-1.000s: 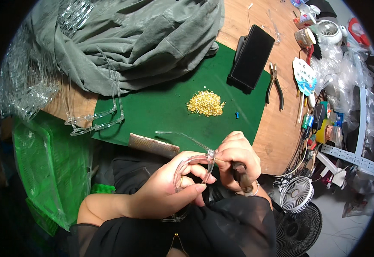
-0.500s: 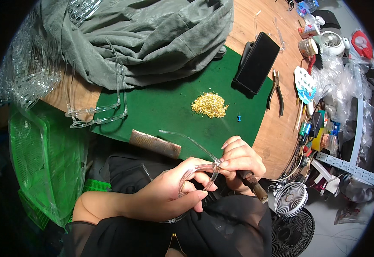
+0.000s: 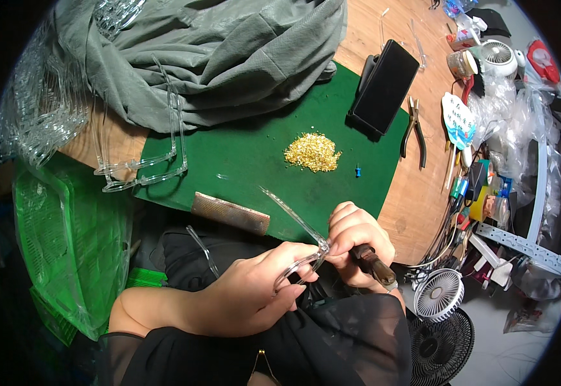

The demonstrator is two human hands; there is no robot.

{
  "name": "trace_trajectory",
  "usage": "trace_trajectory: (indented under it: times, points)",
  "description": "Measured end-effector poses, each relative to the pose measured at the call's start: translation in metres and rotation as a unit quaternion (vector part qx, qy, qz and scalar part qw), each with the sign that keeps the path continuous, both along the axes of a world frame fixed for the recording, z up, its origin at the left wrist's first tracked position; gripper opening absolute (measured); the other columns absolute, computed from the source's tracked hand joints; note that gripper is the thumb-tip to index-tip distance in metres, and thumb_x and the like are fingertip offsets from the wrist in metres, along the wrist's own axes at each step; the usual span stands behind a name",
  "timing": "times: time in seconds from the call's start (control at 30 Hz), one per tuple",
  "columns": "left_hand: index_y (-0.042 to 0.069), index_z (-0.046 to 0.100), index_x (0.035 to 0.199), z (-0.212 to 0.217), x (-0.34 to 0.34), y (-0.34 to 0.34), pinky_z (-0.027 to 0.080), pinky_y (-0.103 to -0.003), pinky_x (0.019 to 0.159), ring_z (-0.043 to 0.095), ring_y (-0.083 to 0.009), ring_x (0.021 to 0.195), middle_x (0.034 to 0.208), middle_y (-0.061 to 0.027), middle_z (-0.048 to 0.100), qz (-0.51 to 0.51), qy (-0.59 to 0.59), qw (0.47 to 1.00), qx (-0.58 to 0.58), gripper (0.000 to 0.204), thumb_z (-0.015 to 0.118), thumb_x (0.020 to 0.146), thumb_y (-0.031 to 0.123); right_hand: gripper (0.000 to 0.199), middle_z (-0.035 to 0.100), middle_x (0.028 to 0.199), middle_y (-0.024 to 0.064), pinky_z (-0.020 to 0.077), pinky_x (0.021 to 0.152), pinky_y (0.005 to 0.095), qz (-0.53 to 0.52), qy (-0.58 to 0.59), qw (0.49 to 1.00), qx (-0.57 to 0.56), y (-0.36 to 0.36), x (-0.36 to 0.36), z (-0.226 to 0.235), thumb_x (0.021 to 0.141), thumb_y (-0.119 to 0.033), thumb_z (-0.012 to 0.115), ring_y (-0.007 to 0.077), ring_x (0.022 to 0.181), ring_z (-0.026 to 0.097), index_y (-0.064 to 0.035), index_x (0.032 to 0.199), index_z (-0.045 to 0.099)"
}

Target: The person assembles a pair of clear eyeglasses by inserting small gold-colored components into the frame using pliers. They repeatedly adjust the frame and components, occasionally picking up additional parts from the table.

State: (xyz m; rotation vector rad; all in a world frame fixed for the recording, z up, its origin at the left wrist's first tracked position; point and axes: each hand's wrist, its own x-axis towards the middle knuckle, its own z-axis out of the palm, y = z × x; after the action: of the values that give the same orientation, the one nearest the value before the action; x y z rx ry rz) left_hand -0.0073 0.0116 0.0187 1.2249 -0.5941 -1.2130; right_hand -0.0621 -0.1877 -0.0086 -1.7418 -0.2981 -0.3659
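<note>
My left hand (image 3: 251, 286) is closed around the rim of a clear plastic eyeglass frame (image 3: 298, 262) above my lap. One temple (image 3: 293, 215) points up and left over the green mat (image 3: 248, 154); another clear temple (image 3: 202, 251) sticks out beyond my left wrist. The fingers of my right hand (image 3: 362, 241) meet the frame at its hinge corner. The same hand grips a tool with a brown handle (image 3: 377, 267), whose tip is hidden. On the mat lies a heap of tiny gold-coloured pieces (image 3: 312, 153), apparently screws.
A worn, rough-faced bar (image 3: 230, 213) rests on the mat's near edge. Farther right are a blue push pin (image 3: 358, 171), a black phone (image 3: 383, 87) and pliers (image 3: 413, 135). Clear frames (image 3: 145, 170) stand at left beside grey cloth (image 3: 222, 64). Fans (image 3: 438, 294) are at lower right.
The raised temple has swung to a steeper angle, its tip farther right. The tool handle has turned slightly in my right hand. The temple beyond my left wrist shows more, farther left.
</note>
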Motion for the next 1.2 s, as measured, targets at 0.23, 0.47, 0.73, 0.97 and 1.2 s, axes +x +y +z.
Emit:
trace_trajectory:
  times: [0.23,0.47,0.73,0.97,1.2]
  points:
    - [-0.004,0.028,0.129,-0.004,-0.004,0.001,0.049,-0.023,0.071,0.06,-0.0117,0.078,0.109,-0.0114,0.056,0.018,0.161,0.986,-0.036,0.046,0.049,0.088,-0.005,0.015,0.058,0.073,0.0069,0.0415,0.057,0.0308,-0.035,-0.051,0.998,0.024,0.007,-0.001,-0.011,0.075,-0.004,0.072,0.0195,0.061,0.054,-0.0033,0.081,0.057]
    - [-0.004,0.028,0.13,-0.001,-0.003,0.0,0.048,-0.021,0.07,0.06,-0.0101,0.077,0.109,-0.0117,0.056,0.005,0.153,0.988,-0.026,0.047,0.05,0.088,-0.005,0.016,0.058,0.072,0.0075,0.0417,0.057,0.0311,-0.02,-0.043,0.998,0.037,0.005,-0.002,-0.008,0.075,-0.005,0.072,0.0196,0.062,0.054,-0.0028,0.082,0.058]
    - [-0.004,0.029,0.13,-0.003,-0.006,0.002,0.049,-0.021,0.069,0.06,-0.0095,0.076,0.106,-0.0108,0.057,0.006,0.073,0.997,-0.017,0.046,0.05,0.088,-0.004,0.012,0.056,0.072,0.0077,0.0433,0.058,0.0323,-0.06,-0.063,0.996,0.022,0.014,-0.005,-0.015,0.081,-0.008,0.067,0.0204,0.06,0.054,-0.003,0.081,0.056]
    - [-0.004,0.028,0.128,-0.003,-0.004,0.001,0.049,-0.023,0.071,0.06,-0.012,0.078,0.108,-0.0121,0.056,0.009,0.124,0.99,-0.065,0.045,0.049,0.088,-0.007,0.014,0.06,0.073,0.0066,0.0445,0.059,0.0328,-0.068,-0.085,0.994,-0.008,0.01,-0.005,-0.008,0.078,-0.01,0.072,0.0201,0.062,0.056,-0.0041,0.082,0.059]
    - [-0.004,0.028,0.129,-0.002,-0.002,0.001,0.05,-0.024,0.071,0.06,-0.0124,0.077,0.108,-0.0125,0.055,0.001,0.172,0.984,-0.045,0.046,0.049,0.088,-0.007,0.015,0.06,0.074,0.0059,0.0447,0.06,0.0326,-0.054,-0.07,0.996,0.027,0.011,-0.005,-0.011,0.076,-0.009,0.073,0.0195,0.063,0.056,-0.0054,0.084,0.061]
